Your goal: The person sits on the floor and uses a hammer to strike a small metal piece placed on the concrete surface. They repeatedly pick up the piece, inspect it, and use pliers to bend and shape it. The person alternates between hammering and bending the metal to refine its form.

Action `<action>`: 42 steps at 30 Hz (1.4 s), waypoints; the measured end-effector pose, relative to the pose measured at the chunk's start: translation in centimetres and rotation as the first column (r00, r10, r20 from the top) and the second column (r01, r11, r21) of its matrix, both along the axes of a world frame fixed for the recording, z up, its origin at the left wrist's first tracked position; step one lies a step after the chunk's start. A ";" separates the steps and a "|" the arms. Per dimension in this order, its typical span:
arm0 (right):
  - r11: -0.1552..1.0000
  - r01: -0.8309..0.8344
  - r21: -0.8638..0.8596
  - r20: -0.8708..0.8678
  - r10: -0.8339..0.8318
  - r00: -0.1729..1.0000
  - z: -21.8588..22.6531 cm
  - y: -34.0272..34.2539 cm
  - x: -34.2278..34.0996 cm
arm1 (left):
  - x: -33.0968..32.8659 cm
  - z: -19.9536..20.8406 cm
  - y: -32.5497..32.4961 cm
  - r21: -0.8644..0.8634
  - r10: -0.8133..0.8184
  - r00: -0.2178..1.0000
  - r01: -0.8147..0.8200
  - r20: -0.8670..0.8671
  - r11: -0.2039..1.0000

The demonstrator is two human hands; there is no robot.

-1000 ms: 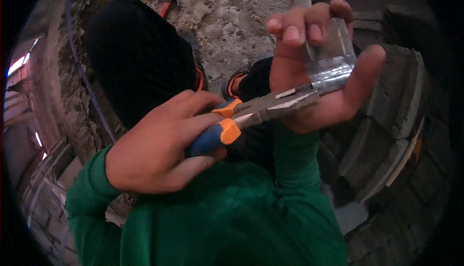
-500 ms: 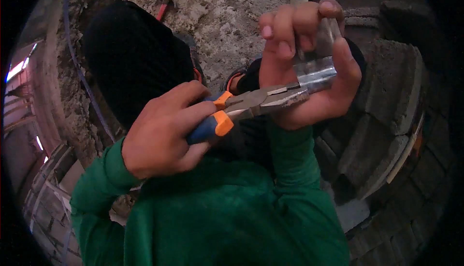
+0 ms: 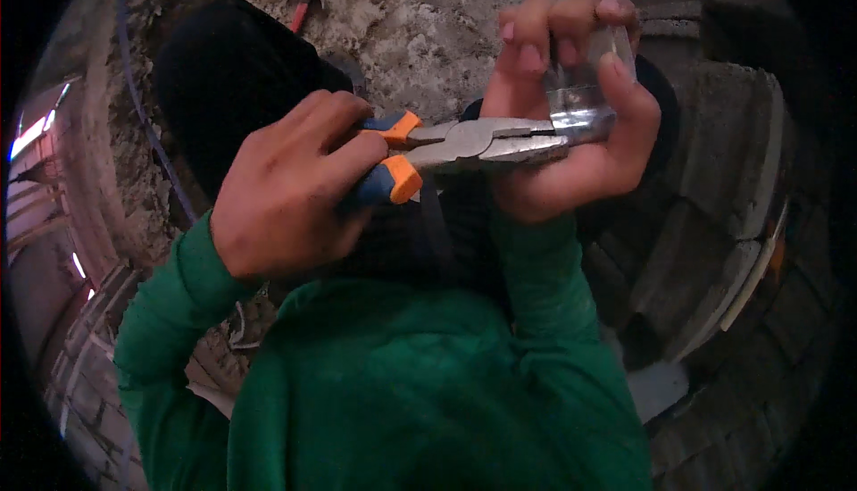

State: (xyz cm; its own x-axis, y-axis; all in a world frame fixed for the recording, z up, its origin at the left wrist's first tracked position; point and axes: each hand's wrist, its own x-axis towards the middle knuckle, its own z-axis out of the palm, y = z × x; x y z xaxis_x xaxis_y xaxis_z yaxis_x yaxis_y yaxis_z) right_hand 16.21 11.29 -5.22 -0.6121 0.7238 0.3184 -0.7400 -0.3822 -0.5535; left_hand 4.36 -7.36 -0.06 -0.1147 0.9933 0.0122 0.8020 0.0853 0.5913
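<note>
My left hand (image 3: 290, 187) is wrapped round the blue and orange handles of a pair of pliers (image 3: 478, 143). The pliers lie almost level and their jaws reach right, into my right palm. At the jaw tips is a shiny piece of bent sheet metal (image 3: 582, 109), curved at its near end and flatter above. My right hand (image 3: 576, 170) faces palm up with its thumb and curled fingers gripping this metal. Whether the jaws are clamped on the metal's edge or only touch it, I cannot tell.
A hammer (image 3: 304, 11) with a red handle lies on the rough concrete slab (image 3: 402, 18) beyond my dark-trousered knee (image 3: 237, 89). Stacked concrete blocks (image 3: 714, 161) stand at the right. A bluish strap or cord (image 3: 152, 129) runs down the left side.
My left hand has moved up and slightly left, bringing the pliers nearer level. The handles look spread wider apart. My right hand has turned slightly with the metal piece.
</note>
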 end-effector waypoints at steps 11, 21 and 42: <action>0.991 -0.044 -0.128 0.144 0.062 0.988 1.3 -0.6 0.3 | -1.6 0.9 1.0 -0.168 0.075 0.704 0.064 0.706 0.984; 0.979 -0.094 0.182 0.451 0.002 0.892 3.7 1.8 3.1 | -2.6 0.1 1.5 -0.012 -0.108 0.816 0.139 0.567 0.990; 0.867 -0.319 -0.382 -0.119 0.296 0.948 -0.1 3.3 3.9 | 1.5 2.4 2.2 -0.362 0.264 0.505 0.105 0.822 0.926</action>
